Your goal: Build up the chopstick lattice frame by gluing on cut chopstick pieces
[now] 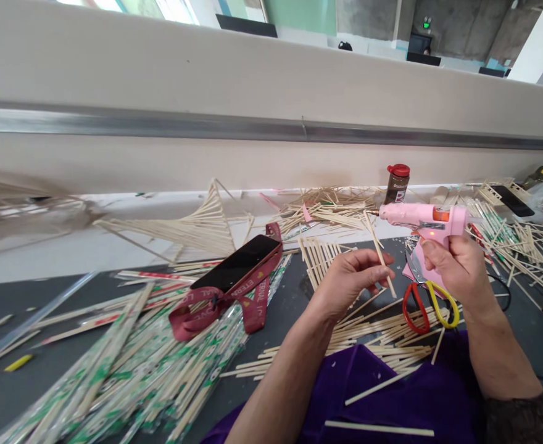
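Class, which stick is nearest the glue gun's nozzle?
The stick pinched in the left hand; it alone is held, its upper end beside the nozzle.

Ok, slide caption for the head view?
Left hand holds a wooden stick; right hand grips a pink glue gun.

Scissors obstruct nr R hand; room above lanyard phone.

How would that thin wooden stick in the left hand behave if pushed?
The wooden stick is probably stiff, since it looks straight in the left hand. Being slender, it is likely light and might snap under force.
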`<act>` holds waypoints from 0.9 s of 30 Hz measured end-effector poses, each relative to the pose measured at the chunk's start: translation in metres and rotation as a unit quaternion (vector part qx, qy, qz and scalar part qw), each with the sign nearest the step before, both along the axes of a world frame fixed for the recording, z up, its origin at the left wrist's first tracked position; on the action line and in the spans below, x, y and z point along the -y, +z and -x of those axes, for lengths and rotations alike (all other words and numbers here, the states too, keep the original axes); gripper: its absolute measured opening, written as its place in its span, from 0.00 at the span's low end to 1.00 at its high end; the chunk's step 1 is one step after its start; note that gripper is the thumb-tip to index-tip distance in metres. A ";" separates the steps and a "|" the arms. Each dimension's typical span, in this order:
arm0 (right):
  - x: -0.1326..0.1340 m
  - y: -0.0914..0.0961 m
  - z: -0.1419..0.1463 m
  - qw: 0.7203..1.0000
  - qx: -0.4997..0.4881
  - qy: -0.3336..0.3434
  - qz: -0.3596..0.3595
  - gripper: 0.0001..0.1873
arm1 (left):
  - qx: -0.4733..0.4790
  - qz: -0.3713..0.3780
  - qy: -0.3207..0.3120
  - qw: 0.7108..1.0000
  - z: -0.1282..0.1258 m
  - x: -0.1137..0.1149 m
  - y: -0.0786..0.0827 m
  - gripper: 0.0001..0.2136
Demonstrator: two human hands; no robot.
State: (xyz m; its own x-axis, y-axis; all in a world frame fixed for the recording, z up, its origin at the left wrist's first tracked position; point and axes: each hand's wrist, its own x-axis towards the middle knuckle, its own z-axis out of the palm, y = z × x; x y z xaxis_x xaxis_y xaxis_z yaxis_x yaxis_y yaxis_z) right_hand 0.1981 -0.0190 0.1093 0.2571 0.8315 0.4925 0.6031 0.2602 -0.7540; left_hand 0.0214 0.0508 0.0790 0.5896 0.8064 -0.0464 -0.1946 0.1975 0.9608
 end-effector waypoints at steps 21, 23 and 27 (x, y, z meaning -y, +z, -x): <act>0.000 -0.001 -0.003 0.999 -0.019 0.041 0.005 0.11 | -0.008 0.005 0.018 1.000 0.003 -0.002 0.003 0.10; 0.001 -0.001 -0.002 0.999 -0.033 0.040 0.000 0.11 | -0.004 0.004 0.022 1.000 0.003 -0.003 0.003 0.10; 0.002 -0.001 0.000 0.998 -0.054 0.035 -0.003 0.11 | -0.015 0.003 0.008 1.000 0.003 -0.002 0.002 0.09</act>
